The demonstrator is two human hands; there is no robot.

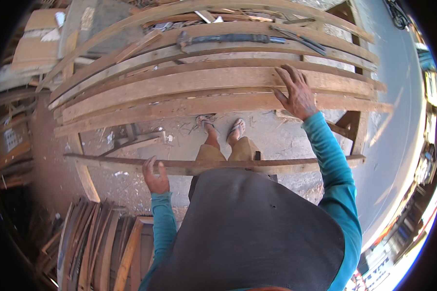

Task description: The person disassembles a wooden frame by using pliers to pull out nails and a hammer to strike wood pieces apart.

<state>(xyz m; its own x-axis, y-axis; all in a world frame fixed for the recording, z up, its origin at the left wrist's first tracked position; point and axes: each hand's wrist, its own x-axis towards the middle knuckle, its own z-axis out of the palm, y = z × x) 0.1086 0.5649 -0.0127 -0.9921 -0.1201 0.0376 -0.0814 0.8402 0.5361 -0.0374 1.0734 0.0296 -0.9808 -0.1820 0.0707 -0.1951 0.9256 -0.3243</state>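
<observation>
My right hand (pixel 296 93) lies with its fingers spread on the wide wooden plank (pixel 179 81), toward the plank's right part. Just nearer to me runs another plank (pixel 189 107), below that hand. On the left, my left hand (pixel 155 176) is at the near narrow board (pixel 213 167), its thumb and fingers apart over the board's edge. Neither hand holds a tool. Farther off, a hammer (pixel 228 39) with a dark wrapped handle rests across the boards. Beside its handle end lies a pair of pincers (pixel 303 41) with dark handles.
Long planks rest across a wooden frame whose right leg (pixel 358 133) stands on the floor. Cut wood strips (pixel 97 242) are stacked at the lower left. Scrap wood (pixel 218 17) lies beyond the frame. A grey paved strip (pixel 398 121) runs along the right.
</observation>
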